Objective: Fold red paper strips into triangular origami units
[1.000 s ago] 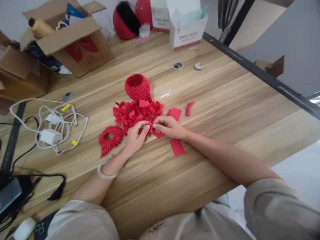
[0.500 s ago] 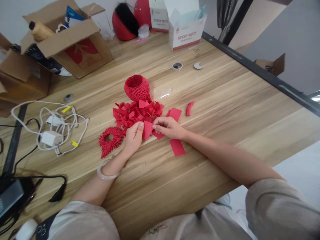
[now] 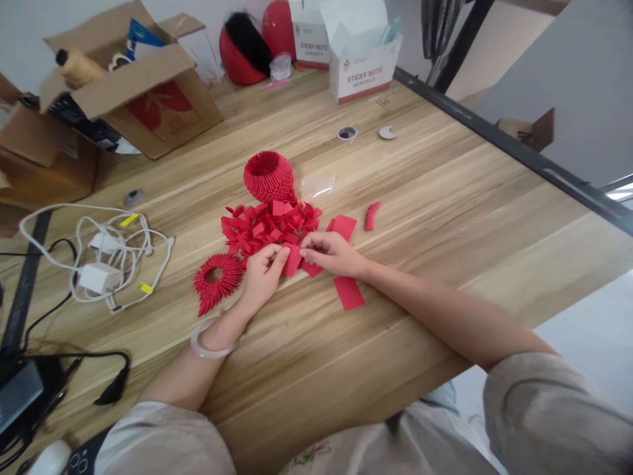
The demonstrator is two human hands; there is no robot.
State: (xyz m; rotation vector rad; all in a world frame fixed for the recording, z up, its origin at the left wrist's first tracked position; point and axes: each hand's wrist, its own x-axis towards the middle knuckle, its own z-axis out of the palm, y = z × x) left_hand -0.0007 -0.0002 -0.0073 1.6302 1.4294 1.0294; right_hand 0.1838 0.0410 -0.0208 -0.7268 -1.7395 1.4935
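Observation:
Between my two hands is a small piece of red paper (image 3: 293, 259). My left hand (image 3: 263, 272) pinches its left side, thumb on top. The fingertips of my right hand (image 3: 331, 253) are closed on its right edge. Just beyond lies a heap of folded red paper pieces (image 3: 270, 225). A round bowl shape of red folded paper (image 3: 268, 175) stands behind the heap. To the left of my left hand rests a ring of red folded paper (image 3: 217, 280) with a pointed tail. Flat red paper slips (image 3: 349, 293) lie beside and partly under my right hand.
A short row of joined red pieces (image 3: 372, 216) lies to the right, near a clear plastic scrap (image 3: 318, 187). White cables with chargers (image 3: 100, 277) are tangled at the left. Cardboard boxes (image 3: 163, 112) and a sticky note box (image 3: 364, 69) stand at the back.
My left thumb has shifted slightly right along the red paper, which now shows smaller between my hands. The whole view has moved a little; the other things lie as before.

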